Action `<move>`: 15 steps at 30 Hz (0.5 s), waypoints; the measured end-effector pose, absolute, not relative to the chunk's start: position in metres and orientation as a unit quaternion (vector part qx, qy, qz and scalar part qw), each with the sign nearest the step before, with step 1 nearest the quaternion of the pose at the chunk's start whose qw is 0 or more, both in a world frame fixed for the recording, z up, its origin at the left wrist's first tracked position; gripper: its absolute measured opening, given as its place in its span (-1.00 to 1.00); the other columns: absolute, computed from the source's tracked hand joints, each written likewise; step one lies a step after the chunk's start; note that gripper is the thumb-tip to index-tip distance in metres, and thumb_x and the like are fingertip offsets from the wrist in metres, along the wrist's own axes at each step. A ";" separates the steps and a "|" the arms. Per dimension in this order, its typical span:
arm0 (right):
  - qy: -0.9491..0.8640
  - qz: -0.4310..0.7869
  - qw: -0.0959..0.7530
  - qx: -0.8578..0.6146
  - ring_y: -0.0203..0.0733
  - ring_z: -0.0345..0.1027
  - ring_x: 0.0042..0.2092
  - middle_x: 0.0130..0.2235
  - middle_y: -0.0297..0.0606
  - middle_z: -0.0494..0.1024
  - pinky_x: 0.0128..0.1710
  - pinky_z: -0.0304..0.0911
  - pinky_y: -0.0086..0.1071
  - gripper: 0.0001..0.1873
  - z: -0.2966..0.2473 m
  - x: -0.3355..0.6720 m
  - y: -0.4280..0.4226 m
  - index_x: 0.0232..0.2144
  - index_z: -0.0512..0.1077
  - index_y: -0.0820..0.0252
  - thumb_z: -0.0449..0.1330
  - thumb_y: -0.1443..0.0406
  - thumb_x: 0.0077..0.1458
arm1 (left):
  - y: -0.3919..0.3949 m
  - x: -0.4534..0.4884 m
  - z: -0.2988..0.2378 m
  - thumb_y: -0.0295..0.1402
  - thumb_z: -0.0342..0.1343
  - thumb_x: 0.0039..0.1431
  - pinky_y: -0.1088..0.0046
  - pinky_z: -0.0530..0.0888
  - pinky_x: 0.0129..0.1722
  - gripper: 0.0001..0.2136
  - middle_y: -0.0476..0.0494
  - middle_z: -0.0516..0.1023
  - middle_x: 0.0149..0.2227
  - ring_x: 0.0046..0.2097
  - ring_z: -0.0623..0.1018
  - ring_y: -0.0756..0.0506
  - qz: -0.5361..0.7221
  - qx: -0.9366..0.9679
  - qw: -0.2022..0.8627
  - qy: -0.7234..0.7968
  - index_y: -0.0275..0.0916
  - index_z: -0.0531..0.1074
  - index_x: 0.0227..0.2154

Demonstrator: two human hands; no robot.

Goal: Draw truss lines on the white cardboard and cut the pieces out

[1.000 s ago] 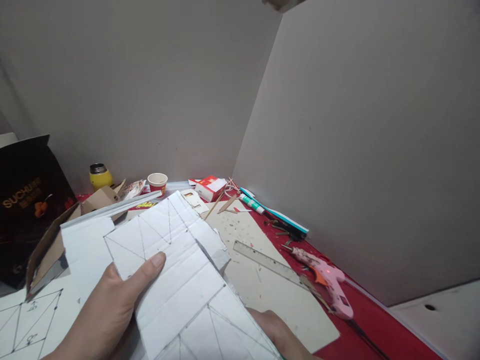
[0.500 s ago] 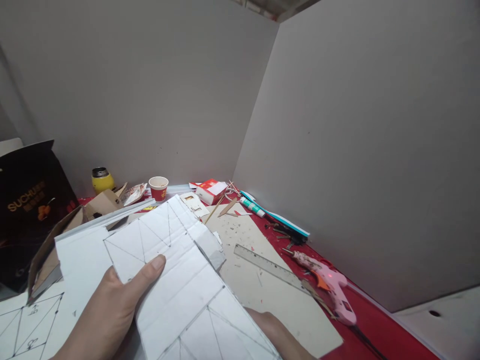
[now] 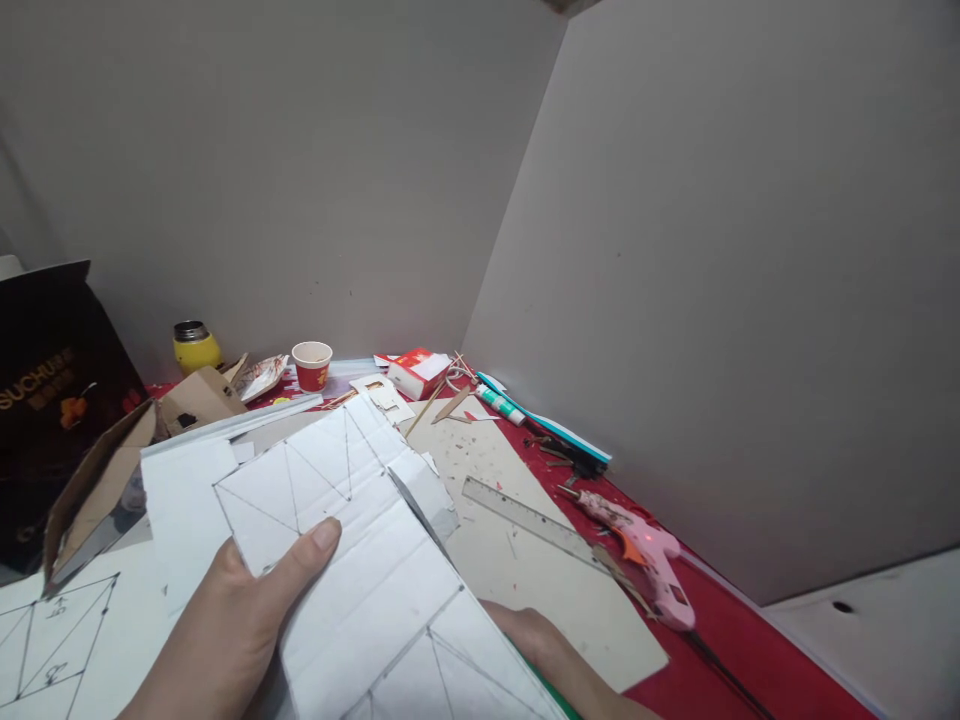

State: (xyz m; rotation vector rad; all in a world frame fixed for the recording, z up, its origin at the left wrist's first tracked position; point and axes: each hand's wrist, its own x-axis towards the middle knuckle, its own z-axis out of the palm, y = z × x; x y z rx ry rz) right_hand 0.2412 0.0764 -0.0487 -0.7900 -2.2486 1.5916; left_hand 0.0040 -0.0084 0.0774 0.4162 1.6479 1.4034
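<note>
My left hand (image 3: 255,605) grips a folded white card (image 3: 367,580) with pencilled triangles, its thumb lying on top. At the card's right edge, my right hand (image 3: 544,640) is partly hidden, its fingers behind the card. It holds what appear to be scissors: a grey blade (image 3: 420,508) lies along a slit in the card, and a bit of green handle (image 3: 553,692) shows beside the hand. Another white sheet (image 3: 187,510) lies behind my left hand. At the lower left is a paper (image 3: 97,640) with a drawn, labelled figure.
A clear ruler (image 3: 532,520) lies on a cream board (image 3: 555,600) with scraps. To its right rests a pink glue gun (image 3: 645,560) on the red tabletop. Farther back stand a paper cup (image 3: 312,370), a yellow jar (image 3: 196,352) and a black bag (image 3: 52,400). Grey partitions enclose the table.
The grey blade and green handle part now show at the card's right edge. The card and both hands sit slightly farther right in view, while the background has shifted a little left and up.
</note>
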 end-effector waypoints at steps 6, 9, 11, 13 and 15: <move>-0.758 0.577 0.140 -0.270 -0.26 0.22 -0.45 -0.56 -0.36 0.32 -0.53 0.18 -0.49 -0.46 -0.063 0.242 0.081 -0.45 0.49 0.21 0.27 -0.17 -0.06 | -0.008 0.004 0.075 -0.33 0.39 -0.06 0.18 0.44 0.18 -0.72 -0.10 0.69 -0.07 0.17 0.51 -0.33 0.562 0.185 0.419 0.689 -0.10 0.56 -0.22; -0.749 0.587 0.128 -0.278 -0.27 0.19 -0.48 -0.58 -0.38 0.30 -0.56 0.13 -0.48 -0.47 -0.060 0.242 0.081 -0.49 0.45 0.17 0.26 -0.18 -0.06 | -0.008 0.002 0.073 -0.34 0.38 -0.02 0.14 0.38 0.22 -0.68 -0.11 0.66 -0.01 0.14 0.54 -0.32 0.560 0.191 0.451 0.668 -0.11 0.55 -0.15; -0.743 0.596 0.110 -0.285 -0.30 0.13 -0.52 -0.61 -0.40 0.26 -0.59 0.06 -0.47 -0.45 -0.057 0.241 0.082 -0.56 0.37 0.15 0.24 -0.20 -0.07 | -0.008 0.001 0.072 -0.35 0.37 0.00 0.16 0.40 0.21 -0.61 -0.10 0.64 0.02 0.12 0.56 -0.29 0.570 0.188 0.483 0.638 -0.10 0.52 -0.05; -0.742 0.598 0.102 -0.286 -0.32 0.08 -0.54 -0.63 -0.41 0.22 -0.59 0.03 -0.46 -0.43 -0.055 0.240 0.082 -0.58 0.33 0.16 0.24 -0.21 -0.09 | -0.008 0.000 0.071 -0.35 0.36 0.02 0.18 0.43 0.18 -0.53 -0.10 0.63 0.04 0.13 0.56 -0.27 0.576 0.176 0.506 0.617 -0.08 0.47 0.04; -0.745 0.594 0.111 -0.283 -0.32 0.07 -0.53 -0.62 -0.42 0.20 -0.57 0.03 -0.45 -0.43 -0.052 0.241 0.082 -0.55 0.34 0.17 0.24 -0.21 -0.08 | -0.008 0.000 0.070 -0.35 0.36 0.03 0.18 0.43 0.18 -0.47 -0.11 0.62 0.05 0.14 0.55 -0.27 0.579 0.173 0.514 0.609 -0.08 0.43 0.10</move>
